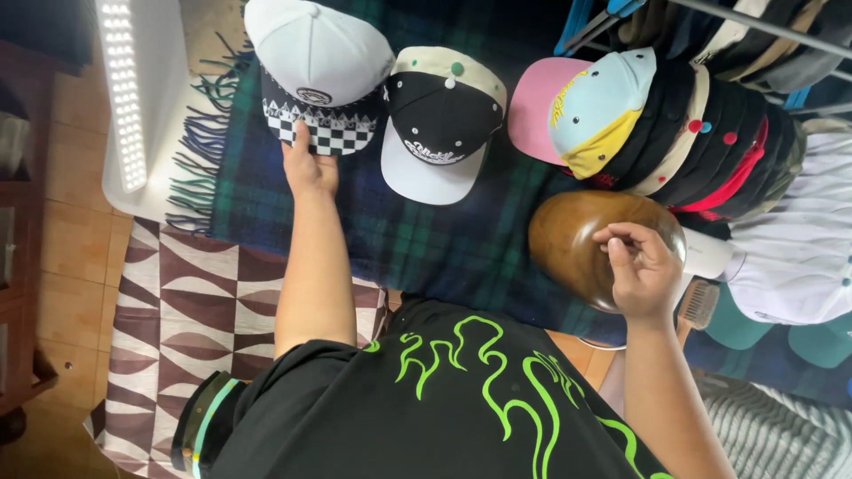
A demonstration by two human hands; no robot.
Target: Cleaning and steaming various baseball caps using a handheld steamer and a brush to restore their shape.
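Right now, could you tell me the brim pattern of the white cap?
Black-and-white checks on the white cap, in the head view.

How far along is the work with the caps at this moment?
Looks done: two caps lie out flat on the plaid blanket, a white cap with checkered brim and a black-and-cream cap. In hand: the left hand touches the checkered brim; the right hand rests on a wooden head form. Left: a stack of caps sits untouched alongside.

shirt: black, short sleeves | print: neon green flames | forearms: bare
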